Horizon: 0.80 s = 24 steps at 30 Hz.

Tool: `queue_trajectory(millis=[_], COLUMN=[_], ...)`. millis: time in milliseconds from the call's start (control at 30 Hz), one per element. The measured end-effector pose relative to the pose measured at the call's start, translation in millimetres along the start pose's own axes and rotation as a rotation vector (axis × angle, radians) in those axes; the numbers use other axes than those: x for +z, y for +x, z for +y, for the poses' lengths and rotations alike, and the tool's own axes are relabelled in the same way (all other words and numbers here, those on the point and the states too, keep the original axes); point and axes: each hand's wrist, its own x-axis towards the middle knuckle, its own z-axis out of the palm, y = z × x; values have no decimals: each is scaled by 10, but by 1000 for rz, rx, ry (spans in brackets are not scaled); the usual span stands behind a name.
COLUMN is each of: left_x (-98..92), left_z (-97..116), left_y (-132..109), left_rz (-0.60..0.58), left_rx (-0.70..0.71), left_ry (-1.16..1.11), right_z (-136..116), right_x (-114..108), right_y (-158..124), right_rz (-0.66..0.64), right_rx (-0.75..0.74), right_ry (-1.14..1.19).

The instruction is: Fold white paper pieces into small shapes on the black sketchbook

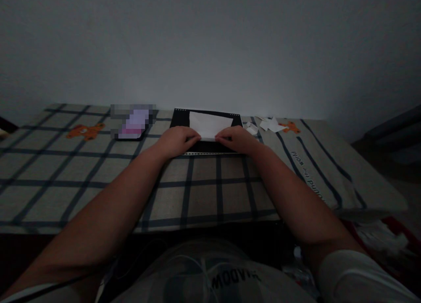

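A sheet of white paper (210,124) lies over a black board or pad (179,118) that has punched holes along its edges. My left hand (177,140) pinches the near left corner of the paper between thumb and fingers. At the near right corner, my right hand (239,139) holds the same sheet in a like pinch. The near edge of the paper looks folded or slightly raised between the two hands. Both wrists rest close to the near edge of the black pad.
A phone (134,124) with a lit screen lies left of the pad. White paper scraps (271,124) sit to the right. A checked tablecloth (210,193) with orange printed figures covers the table, which meets a plain wall (210,53). Below right is a red container (399,228).
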Motion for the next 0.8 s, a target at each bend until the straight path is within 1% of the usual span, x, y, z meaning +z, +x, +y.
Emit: queue_trajectory(millis=[67,100,200,233,267,333,400,500,600,700,767,800], left_x=[7,14,37,44,51,70,100,152,181,175,159,148], left_z=[11,21,97,140,190,303,406,494,498,468,448,438], left_y=[-4,-5,-8,-10,-12,-17,-23,-29,-33,-35,-34,-33], left_rz=[58,110,307,349,364,312,211,112,60,27,14,8], left_rx=[-68,-87,-62,-45,-39,-28,-7,-37,-53,-58,-48,-44], left_ry=[21,25,45,63,84,126,173,226,239,240,233,226], right_z=[-3,-6,-31,-43,-56,-83,-105,-125,-122,-83,-43,-24], right_x=[13,22,49,58,68,89,108,118,102,92,104,114], right_y=[19,32,76,90,103,125,141,149,134,102,79,70], right_rz=[31,45,84,98,115,148,172,188,196,204,175,147], right_rx=[11,24,106,140,170,219,255,267,211,88,24,20], right_ry=[-8,-17,-43,-50,-56,-65,-77,-84,-72,-77,-105,-125])
